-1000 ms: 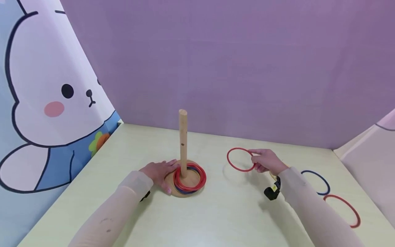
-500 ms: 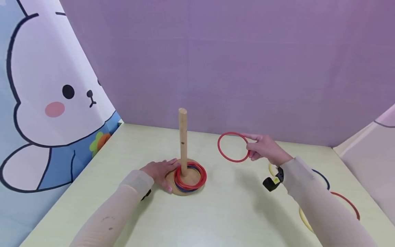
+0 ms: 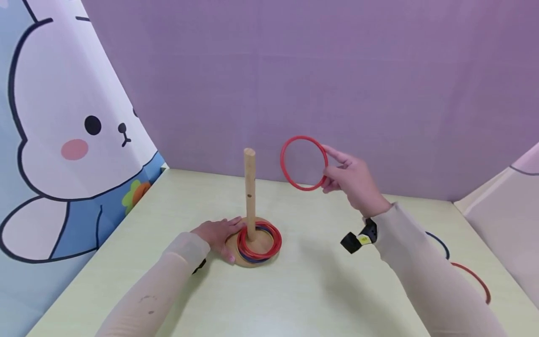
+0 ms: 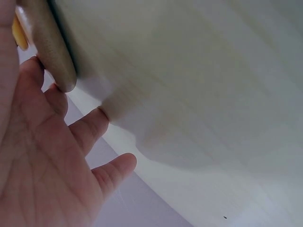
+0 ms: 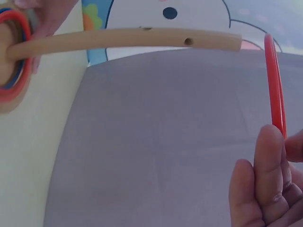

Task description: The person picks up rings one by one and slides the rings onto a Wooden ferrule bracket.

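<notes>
A wooden peg (image 3: 250,192) stands upright on a round wooden base (image 3: 262,241). Stacked around its foot are several rings, a red ring (image 3: 275,250) on top and blue showing beneath. My left hand (image 3: 216,236) rests on the left side of the base with its fingers spread; in the left wrist view those fingers touch the base's edge (image 4: 59,56). Up in the air, right of the peg, my right hand (image 3: 351,178) pinches a red ring (image 3: 306,188) between thumb and fingers. In the right wrist view that ring appears edge-on, level with the peg's top.
On the table's right side lie a blue ring (image 3: 440,242) and another red ring (image 3: 476,276), both partly hidden by my right forearm. A purple backdrop (image 3: 337,93) rises behind the table (image 3: 286,299). At the left hangs a cartoon-printed cloth (image 3: 50,107).
My right hand has lifted the red ring upward and leftward, from low over the table to about the height of the peg's top. The left hand stays on the base.
</notes>
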### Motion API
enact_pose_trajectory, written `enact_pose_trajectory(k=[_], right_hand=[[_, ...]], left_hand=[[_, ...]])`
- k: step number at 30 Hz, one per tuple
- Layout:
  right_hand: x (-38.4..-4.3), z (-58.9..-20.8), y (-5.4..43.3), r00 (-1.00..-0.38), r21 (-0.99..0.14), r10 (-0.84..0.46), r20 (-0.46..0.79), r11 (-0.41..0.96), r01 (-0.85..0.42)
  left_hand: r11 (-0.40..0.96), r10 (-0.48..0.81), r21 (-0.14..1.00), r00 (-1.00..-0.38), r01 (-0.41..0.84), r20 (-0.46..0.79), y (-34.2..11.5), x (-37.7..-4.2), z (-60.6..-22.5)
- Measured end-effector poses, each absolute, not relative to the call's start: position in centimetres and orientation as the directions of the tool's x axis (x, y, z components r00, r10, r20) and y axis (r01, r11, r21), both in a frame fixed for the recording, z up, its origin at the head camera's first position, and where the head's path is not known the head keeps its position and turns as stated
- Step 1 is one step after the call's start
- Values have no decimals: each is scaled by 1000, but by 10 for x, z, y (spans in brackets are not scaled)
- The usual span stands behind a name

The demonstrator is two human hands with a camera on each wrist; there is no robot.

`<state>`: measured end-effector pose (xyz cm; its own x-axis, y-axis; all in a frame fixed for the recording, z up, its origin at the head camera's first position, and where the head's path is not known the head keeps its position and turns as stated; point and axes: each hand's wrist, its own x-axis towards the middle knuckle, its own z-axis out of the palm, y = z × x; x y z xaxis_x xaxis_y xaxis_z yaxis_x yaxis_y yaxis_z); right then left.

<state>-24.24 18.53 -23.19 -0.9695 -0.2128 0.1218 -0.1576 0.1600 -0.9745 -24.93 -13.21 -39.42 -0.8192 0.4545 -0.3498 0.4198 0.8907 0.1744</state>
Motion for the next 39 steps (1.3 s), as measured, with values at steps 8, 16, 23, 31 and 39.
enact_pose_trajectory(k=[8, 16, 23, 31, 39], right_hand=[[-237, -209, 161, -962, -967, -214, 171, 153, -206], [-229, -194, 151, -942, -955, -230, 244, 110, -275], [-227, -189, 140, -939, -952, -228, 256, 111, -286], [-226, -189, 129, -936, -950, -233, 262, 108, -293], [-225, -189, 115, -946, -957, -224, 235, 115, -266]], left_hand=[[890, 456, 185, -823, 417, -339, -134, -248, -392], [896, 444, 189, -826, 402, -346, -131, -244, -393], [898, 440, 174, -831, 404, -340, -130, -244, -392], [900, 436, 160, -834, 406, -339, -131, -244, -391], [903, 430, 162, -833, 399, -347, -132, -244, -392]])
